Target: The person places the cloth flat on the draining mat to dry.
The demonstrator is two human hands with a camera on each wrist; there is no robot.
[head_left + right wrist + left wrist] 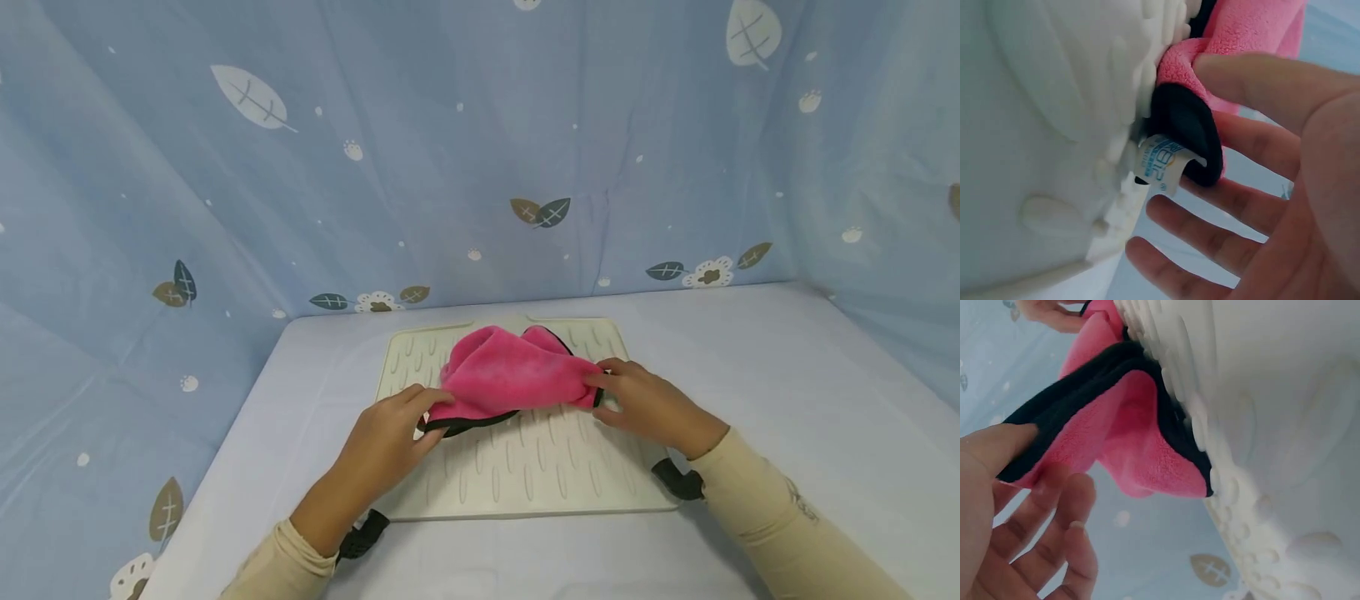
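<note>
A pink plush cloth (517,371) with black edging lies bunched across a cream ribbed mat (517,487). At its left end, my left hand (386,437) pinches the black-bound edge between thumb and fingers; the left wrist view shows that edge (1079,387) lifted off the mat, the other fingers loosely bent. My right hand (648,404) grips the opposite end. In the right wrist view the thumb presses on the pink fabric and fingers lie behind it, beside a white printed label (1163,162) on the black edging.
The mat rests on a table with a white cover (780,375). Behind and to the sides hangs a blue curtain (450,150) with leaf and flower prints. Black wrist-camera mounts (678,479) sit under both forearms.
</note>
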